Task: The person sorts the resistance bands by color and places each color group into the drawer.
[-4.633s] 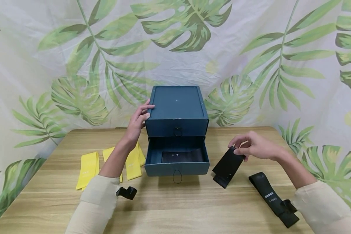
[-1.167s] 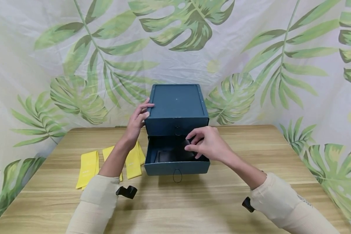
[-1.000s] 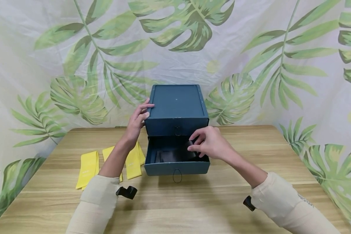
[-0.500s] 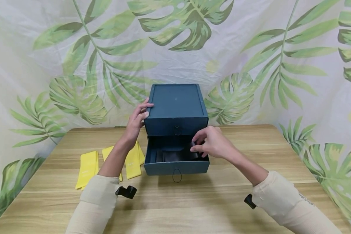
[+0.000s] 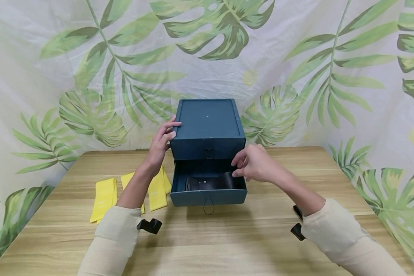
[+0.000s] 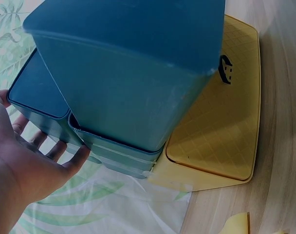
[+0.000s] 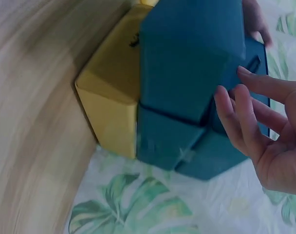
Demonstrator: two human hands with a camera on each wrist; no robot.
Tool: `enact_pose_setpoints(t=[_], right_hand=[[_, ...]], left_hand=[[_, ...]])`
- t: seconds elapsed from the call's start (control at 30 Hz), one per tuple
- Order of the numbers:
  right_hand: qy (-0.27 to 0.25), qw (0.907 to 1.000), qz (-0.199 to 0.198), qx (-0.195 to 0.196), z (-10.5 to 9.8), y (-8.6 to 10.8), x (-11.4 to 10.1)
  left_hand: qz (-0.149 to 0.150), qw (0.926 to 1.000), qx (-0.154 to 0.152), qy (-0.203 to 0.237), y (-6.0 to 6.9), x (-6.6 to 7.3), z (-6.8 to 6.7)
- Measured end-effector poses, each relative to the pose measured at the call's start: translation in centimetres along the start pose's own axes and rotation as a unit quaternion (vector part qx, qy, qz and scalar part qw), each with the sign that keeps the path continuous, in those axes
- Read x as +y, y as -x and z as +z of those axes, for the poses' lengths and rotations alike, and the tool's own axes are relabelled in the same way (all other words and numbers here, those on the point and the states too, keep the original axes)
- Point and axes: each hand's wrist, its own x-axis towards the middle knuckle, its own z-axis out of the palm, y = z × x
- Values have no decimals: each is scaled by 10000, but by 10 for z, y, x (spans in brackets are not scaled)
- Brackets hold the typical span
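We see a black band (image 5: 210,182) lying in the pulled-out drawer (image 5: 208,198) of a blue box (image 5: 208,119). Our right hand (image 5: 257,165) is at the band's right end, its fingers loosely bent and slightly apart; we cannot tell whether they touch it. Our left hand (image 5: 160,143) rests with relaxed fingers on the box's left edge. Farther left, we have folded yellow bands (image 5: 104,197) on the wooden table (image 5: 207,245), before a leaf-patterned cloth (image 5: 207,76).

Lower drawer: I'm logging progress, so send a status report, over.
Left hand against blue cabinet. Right hand at right side of open lower drawer, apparently holding nothing. Black band lying inside. In the way: right hand, hiding part of drawer's right wall.
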Motion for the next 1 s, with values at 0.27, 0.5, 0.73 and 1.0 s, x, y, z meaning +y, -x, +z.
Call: enact_pose_setpoints(t=[0.27, 0.5, 0.73, 1.0], right_hand=[[-465, 9985, -125, -266, -32, 11, 41], [-224, 9952, -280, -907, -46, 24, 88], [-1, 9890, -344, -1442, -47, 34, 127], [-186, 9821, -109, -1871, -47, 47, 162]], left_hand=[[-17, 10000, 25, 17, -2, -4, 0], [-28, 10000, 65, 27, -1, -2, 0], [-51, 10000, 62, 18, -1, -2, -1], [-17, 10000, 46, 18, -2, -1, 0]])
